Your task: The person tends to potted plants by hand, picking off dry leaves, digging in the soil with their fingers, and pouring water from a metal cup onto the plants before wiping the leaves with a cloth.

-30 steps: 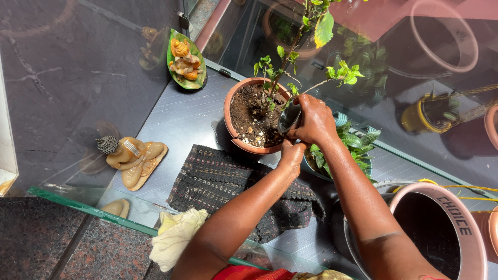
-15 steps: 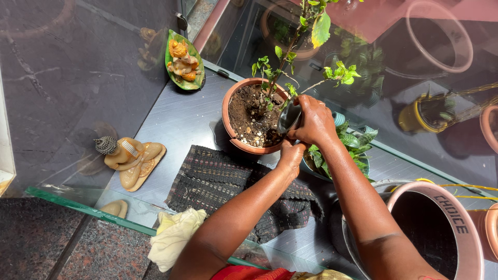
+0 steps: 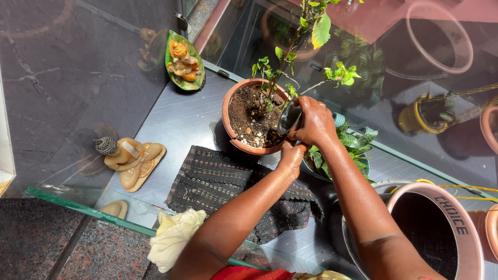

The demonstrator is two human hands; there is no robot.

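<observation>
Terracotta pot (image 3: 236, 140) sits at the centre of the frame on a brushed metal surface (image 3: 176, 122), full of dark crumbly soil, with a thin leafy plant (image 3: 290, 49) rising toward the top edge. Right hand (image 3: 314, 122) has its fingers wrapped around a small shiny steel cup (image 3: 289, 117), tilted over the soil at the pot's right rim. Left hand (image 3: 291, 155) rests just below, fingers curled against the rim — whether they pinch it I cannot tell. A dark woven cloth (image 3: 218, 179) lies below the pot, a pale yellow rag (image 3: 174, 236) at lower left. Two glossy figurines stand left — a reclining tan one (image 3: 129, 158) and an orange one on a green leaf (image 3: 182, 57). A large round vessel (image 3: 441, 228) fills the lower right.
</observation>
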